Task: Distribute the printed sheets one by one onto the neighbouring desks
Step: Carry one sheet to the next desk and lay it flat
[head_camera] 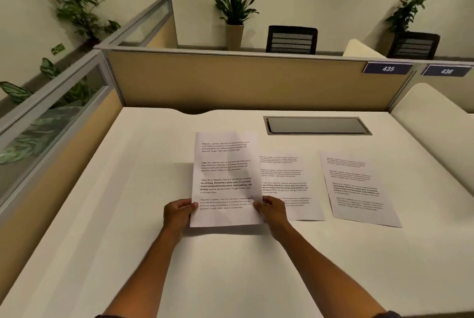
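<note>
at frame centre, the left hand [179, 214] and right hand [272, 208] pinch the lower edges of a printed sheet [225, 179], held above the desk [128, 189]; two more sheets [284, 184] lie flat to its right.

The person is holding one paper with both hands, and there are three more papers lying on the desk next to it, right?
Not quite. The head view shows two sheets lying on the desk, not three: a middle sheet and a right sheet. Both the left hand and right hand do hold the held sheet.

Matt white paper sheets [225, 179] lie on a smooth, perhaps laminate, desk [128, 215].
</note>
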`<state>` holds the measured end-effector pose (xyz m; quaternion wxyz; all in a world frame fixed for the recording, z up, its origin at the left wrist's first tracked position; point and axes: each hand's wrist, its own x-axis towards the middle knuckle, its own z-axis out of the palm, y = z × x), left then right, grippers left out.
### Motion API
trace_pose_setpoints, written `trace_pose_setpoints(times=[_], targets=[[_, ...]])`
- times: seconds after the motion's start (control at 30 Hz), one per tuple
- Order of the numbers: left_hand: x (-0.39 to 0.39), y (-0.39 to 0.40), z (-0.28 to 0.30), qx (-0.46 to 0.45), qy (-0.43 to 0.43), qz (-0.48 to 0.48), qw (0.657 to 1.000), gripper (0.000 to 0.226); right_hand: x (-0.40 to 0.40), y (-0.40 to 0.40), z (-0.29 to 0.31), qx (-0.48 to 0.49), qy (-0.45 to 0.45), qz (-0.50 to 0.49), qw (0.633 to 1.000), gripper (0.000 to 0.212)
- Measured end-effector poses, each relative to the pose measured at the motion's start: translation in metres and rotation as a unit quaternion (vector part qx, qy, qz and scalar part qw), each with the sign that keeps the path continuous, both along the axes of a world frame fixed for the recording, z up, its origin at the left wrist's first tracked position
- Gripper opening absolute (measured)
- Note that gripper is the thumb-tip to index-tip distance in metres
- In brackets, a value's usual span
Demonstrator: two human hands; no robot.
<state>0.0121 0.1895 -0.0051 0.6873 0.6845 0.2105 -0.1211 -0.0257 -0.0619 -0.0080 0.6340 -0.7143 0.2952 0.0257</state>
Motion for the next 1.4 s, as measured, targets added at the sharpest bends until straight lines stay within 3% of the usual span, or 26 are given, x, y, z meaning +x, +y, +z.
trace_pose_setpoints(times=[0.27,0.67,1.0,1.13,1.4], targets=[[-0.012,-0.047,-0.012,0.000,0.006,-0.026,1.000,0.027,-0.039,-0.034,-0.003,0.012,-0.005,-0.069,0.998,0.014],[-0.057,-0.164,0.000,0.014,-0.013,-0.159,0.987,0.021,-0.140,-0.141,0.004,0.034,-0.016,-0.172,0.984,0.020],[-0.187,-0.308,0.021,0.016,-0.041,-0.266,0.963,0.021,-0.302,-0.257,0.017,0.039,-0.029,-0.299,0.953,0.029],[-0.247,-0.375,0.033,0.011,-0.057,-0.320,0.945,0.014,-0.381,-0.302,0.035,0.036,-0.055,-0.345,0.936,0.010],[-0.351,-0.519,0.077,-0.025,-0.091,-0.439,0.894,0.008,-0.524,-0.395,0.084,0.003,-0.114,-0.451,0.885,0.009]])
